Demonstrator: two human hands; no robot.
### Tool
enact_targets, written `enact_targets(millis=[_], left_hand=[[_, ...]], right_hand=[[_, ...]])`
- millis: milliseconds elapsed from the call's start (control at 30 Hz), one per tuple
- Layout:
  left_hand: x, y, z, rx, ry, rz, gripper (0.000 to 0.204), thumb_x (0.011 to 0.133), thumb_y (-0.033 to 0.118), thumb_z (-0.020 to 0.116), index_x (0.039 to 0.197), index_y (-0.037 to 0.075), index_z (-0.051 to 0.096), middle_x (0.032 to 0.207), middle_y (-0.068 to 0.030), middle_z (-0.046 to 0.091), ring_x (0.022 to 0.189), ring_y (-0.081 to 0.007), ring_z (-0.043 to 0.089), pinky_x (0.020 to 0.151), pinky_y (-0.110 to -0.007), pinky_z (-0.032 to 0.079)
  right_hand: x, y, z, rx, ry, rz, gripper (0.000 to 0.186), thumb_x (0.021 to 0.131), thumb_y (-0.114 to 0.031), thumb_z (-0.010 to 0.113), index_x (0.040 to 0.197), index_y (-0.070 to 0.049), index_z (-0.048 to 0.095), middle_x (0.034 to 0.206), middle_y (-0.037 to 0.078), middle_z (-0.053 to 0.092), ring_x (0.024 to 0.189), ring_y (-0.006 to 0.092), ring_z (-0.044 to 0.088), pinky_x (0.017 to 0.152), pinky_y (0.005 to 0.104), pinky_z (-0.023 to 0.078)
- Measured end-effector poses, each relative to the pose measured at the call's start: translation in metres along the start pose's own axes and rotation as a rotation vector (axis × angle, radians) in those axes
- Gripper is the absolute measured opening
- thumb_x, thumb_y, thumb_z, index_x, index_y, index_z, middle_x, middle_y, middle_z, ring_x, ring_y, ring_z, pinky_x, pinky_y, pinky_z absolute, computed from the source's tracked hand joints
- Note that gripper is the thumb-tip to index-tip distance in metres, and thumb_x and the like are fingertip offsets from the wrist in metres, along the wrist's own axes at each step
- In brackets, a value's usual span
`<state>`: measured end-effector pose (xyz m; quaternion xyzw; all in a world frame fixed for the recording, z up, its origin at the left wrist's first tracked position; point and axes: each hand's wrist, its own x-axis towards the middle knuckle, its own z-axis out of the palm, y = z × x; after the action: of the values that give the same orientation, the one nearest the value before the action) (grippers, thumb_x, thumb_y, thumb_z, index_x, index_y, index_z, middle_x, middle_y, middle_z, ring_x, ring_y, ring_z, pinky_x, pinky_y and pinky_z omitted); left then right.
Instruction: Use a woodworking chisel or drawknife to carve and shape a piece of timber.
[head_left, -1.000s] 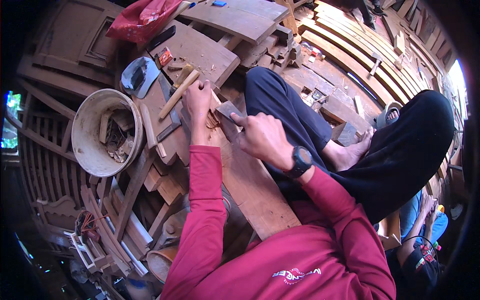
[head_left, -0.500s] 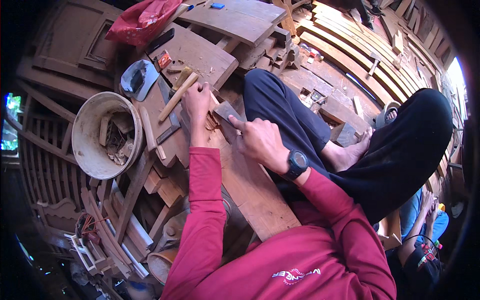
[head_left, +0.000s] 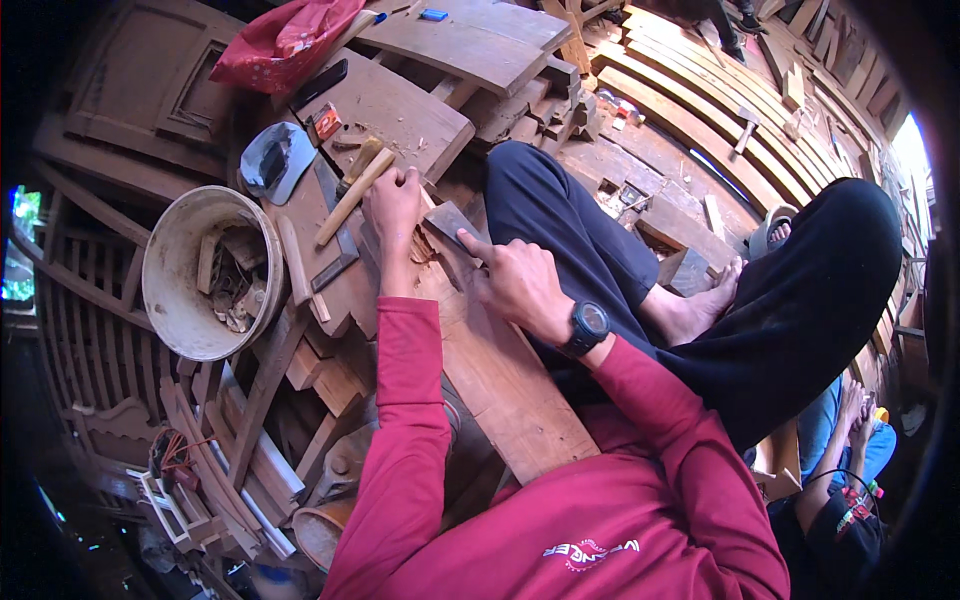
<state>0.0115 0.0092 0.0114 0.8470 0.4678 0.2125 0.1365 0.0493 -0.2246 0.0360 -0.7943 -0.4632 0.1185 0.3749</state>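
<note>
A long wooden board (head_left: 520, 410) slants across my lap, with a rough, splintered notch (head_left: 424, 247) near its far end. My right hand (head_left: 525, 288) grips a flat, grey-brown, bar-like piece (head_left: 452, 222), its index finger stretched along the top. That piece lies against the board beside the notch; its lower part is hidden under my palm. My left hand (head_left: 393, 203) is closed at the board's far left edge. What its fingers hold, if anything, is hidden. A pale wooden stick (head_left: 350, 202) lies right beside its knuckles.
Left of the board stand a white bucket (head_left: 160, 285) with wood scraps and a pale cap (head_left: 278, 160). A red bag (head_left: 285, 45) lies at the far left. Wood offcuts (head_left: 225, 450) crowd the lower left. A hammer (head_left: 746, 130) rests on planks at right. Another person's hands (head_left: 855, 410) show lower right.
Hardly anything differs. Both hands and the grey-brown piece keep nearly the same place on the board; the whole view has shifted very slightly.
</note>
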Motion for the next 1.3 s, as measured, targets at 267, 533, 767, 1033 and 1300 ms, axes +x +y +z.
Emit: enact_targets(millis=[267, 533, 767, 1033, 1300], left_hand=[[0.003, -0.005, 0.007, -0.006, 0.022, 0.022, 0.043, 0.087, 0.043, 0.064, 0.076, 0.002, 0.065, 0.074, -0.0232, 0.065, 0.076, -0.0434, 0.065, 0.07, -0.048, 0.049], [0.003, -0.008, 0.004, 0.009, 0.038, 0.029, 0.044, 0.088, 0.044, 0.064, 0.076, 0.002, 0.066, 0.073, -0.0228, 0.065, 0.076, -0.0438, 0.065, 0.069, -0.049, 0.048], [0.002, -0.001, 0.006, 0.0, 0.016, 0.024, 0.043, 0.088, 0.045, 0.064, 0.078, 0.003, 0.068, 0.075, -0.0229, 0.066, 0.079, -0.043, 0.066, 0.072, -0.049, 0.049], [0.001, 0.0, 0.003, -0.02, 0.017, 0.029, 0.043, 0.088, 0.045, 0.064, 0.08, 0.003, 0.069, 0.076, -0.0237, 0.066, 0.08, -0.044, 0.066, 0.074, -0.049, 0.05], [-0.001, 0.001, 0.003, -0.021, 0.019, 0.014, 0.043, 0.089, 0.044, 0.063, 0.08, 0.001, 0.068, 0.076, -0.0254, 0.065, 0.081, -0.0463, 0.064, 0.075, -0.049, 0.05]], right_hand=[[-0.001, 0.003, -0.006, -0.069, -0.07, 0.038, 0.05, 0.079, -0.014, 0.059, 0.128, -0.019, 0.071, 0.071, 0.025, 0.066, 0.065, 0.0413, 0.066, 0.062, 0.0513, 0.052], [0.004, 0.003, -0.014, -0.04, -0.118, 0.075, 0.046, 0.08, -0.012, 0.056, 0.122, -0.018, 0.073, 0.074, 0.025, 0.067, 0.067, 0.0434, 0.065, 0.063, 0.052, 0.052], [0.0, -0.001, -0.008, -0.044, -0.068, 0.043, 0.046, 0.08, -0.012, 0.056, 0.122, -0.017, 0.073, 0.073, 0.026, 0.066, 0.067, 0.0425, 0.066, 0.062, 0.0517, 0.053], [0.005, 0.002, -0.016, -0.037, -0.121, 0.084, 0.049, 0.078, -0.011, 0.057, 0.125, -0.017, 0.072, 0.074, 0.026, 0.067, 0.068, 0.0428, 0.066, 0.064, 0.0525, 0.053], [0.0, -0.01, -0.021, -0.074, -0.085, 0.008, 0.027, 0.096, -0.019, 0.053, 0.098, -0.006, 0.077, 0.068, 0.025, 0.065, 0.064, 0.0427, 0.067, 0.057, 0.0508, 0.052]])
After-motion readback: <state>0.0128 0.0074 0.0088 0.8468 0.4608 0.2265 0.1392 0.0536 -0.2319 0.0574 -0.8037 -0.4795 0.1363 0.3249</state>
